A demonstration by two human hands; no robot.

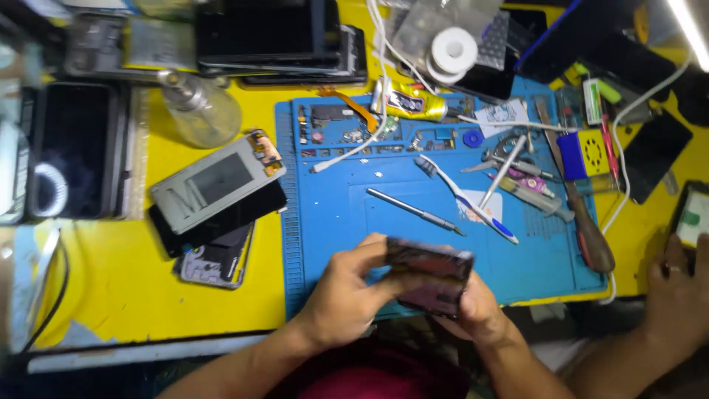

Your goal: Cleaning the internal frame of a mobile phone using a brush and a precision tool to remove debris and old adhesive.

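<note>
The phone [430, 284] sat gripped between the left hand [343, 299] and right hand [473, 310], fingers closed around its edges, just below the blue mat [332, 222]; apparently mid-inspection, demanding a steady hold.

Both hands hold a dark, flat rectangular phone body [430, 284] just above the near edge of a blue rubber work mat [332, 222] on the yellow bench [111, 273]. The left hand [343, 295] grips its left end, fingers [369, 247] curled over the top edge; the right hand [476, 307] cups it from below. On the mat lie a slim metal screwdriver [415, 211], a white-and-blue toothbrush [465, 198] and a wooden-handled tool [583, 222]. Another person's hand [676, 284] rests at the far right.
</note>
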